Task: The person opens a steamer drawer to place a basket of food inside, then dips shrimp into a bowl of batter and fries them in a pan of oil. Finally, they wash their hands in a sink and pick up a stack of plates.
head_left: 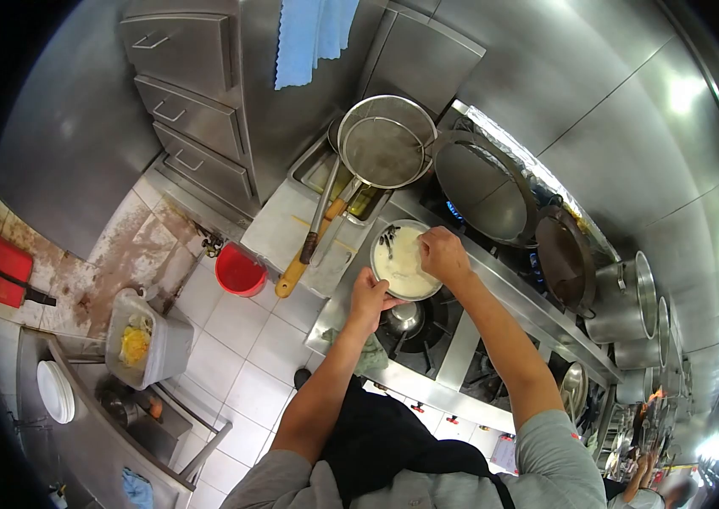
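My left hand grips the near-left side of a round metal bowl, its fingers reaching under the rim. Inside the bowl lies a pale, creamy batter, with several dark strips at the far-left side. Over the bowl's right side, my right hand has its fingers closed downward at the batter. Whatever those fingers hold, if anything, is hidden. Beneath the bowl is a stove burner with a small metal dome on it.
Blue flames burn beneath a large wok and a second wok. A round strainer rests over a tray at the back, beside wooden-handled tools. Pots stand right. A red bucket and plastic bin are left.
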`<state>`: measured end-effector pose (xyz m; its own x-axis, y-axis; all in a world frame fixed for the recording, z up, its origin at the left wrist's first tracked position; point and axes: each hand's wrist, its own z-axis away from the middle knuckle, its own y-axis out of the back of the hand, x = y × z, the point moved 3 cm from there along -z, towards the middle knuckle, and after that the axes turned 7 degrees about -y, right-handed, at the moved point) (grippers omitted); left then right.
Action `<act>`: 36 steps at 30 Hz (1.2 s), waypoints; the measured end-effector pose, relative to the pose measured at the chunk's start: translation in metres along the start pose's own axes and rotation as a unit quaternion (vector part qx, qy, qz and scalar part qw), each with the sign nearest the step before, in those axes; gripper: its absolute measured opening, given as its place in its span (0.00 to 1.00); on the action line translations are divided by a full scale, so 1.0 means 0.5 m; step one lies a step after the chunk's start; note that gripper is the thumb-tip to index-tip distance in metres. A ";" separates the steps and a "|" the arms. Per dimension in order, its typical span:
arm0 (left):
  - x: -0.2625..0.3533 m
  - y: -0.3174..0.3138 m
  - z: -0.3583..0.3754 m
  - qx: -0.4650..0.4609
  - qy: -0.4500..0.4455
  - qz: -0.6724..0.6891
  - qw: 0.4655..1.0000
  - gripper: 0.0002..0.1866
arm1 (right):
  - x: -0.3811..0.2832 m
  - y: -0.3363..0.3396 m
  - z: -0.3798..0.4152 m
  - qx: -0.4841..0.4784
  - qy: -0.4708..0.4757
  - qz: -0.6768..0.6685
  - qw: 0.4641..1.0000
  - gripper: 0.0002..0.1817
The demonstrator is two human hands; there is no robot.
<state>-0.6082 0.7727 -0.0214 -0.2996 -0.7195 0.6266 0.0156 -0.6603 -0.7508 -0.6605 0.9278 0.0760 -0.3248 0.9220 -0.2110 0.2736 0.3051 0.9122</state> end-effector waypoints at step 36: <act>0.016 -0.021 -0.005 -0.019 0.008 -0.005 1.000 0.08 | -0.006 0.038 -0.026 -0.026 -0.048 -0.071 0.996 0.10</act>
<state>-0.6131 0.7745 -0.0089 -0.3156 -0.7088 0.6308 -0.0242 -0.6586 -0.7521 -0.6659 0.9276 0.0983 -0.2680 0.8899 -0.3690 0.1835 0.4232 0.8873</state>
